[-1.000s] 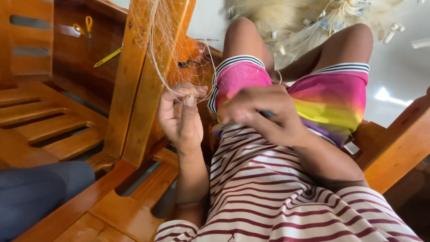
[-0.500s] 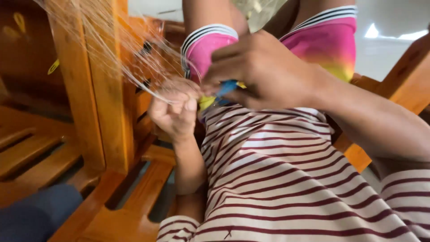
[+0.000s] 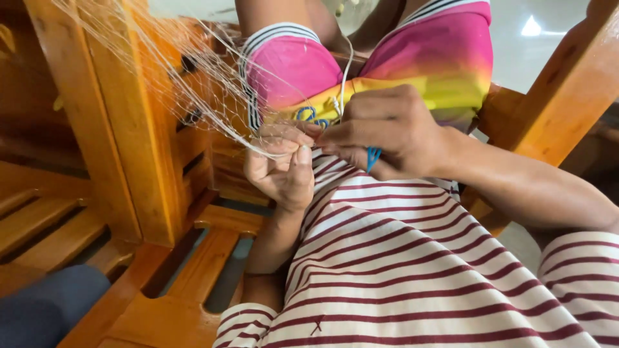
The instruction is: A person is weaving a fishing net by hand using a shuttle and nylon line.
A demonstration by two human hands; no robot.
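left hand (image 3: 284, 171) at frame centre pinches fine net (image 3: 193, 77) strands | right hand (image 3: 380, 132) closed on blue tool (image 3: 372, 156) | net spreads to upper left over wooden chair frame (image 3: 109, 129) | mesh partly worked; remainder unclear

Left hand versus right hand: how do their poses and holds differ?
The left hand faces palm-up, fingers pinching the pale net; the right hand faces knuckles-up, curled over a blue tool. The left sits lower, the right above. Both are bare and meet over the striped shirt.
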